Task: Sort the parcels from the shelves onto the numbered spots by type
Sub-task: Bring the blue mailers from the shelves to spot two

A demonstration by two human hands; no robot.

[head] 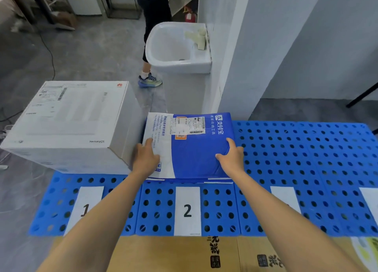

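A blue and white mailer bag (190,149) lies flat on the blue perforated mat (306,159), behind the white label marked 2 (187,210). More flat mailers show under its front edge. My left hand (145,159) rests on its white left part with fingers stretched out. My right hand (232,156) lies on its blue right part, fingers spread and flat. A large white carton (69,122) stands on the mat behind label 1 (86,208), touching the mailer's left edge.
A white label for a third spot (284,198) and another at the right edge (370,200) lie on the mat. Flattened brown cardboard (184,255) lies in front. A white sink (176,46) hangs on a grey pillar behind, with a person's legs (151,36) beside it.
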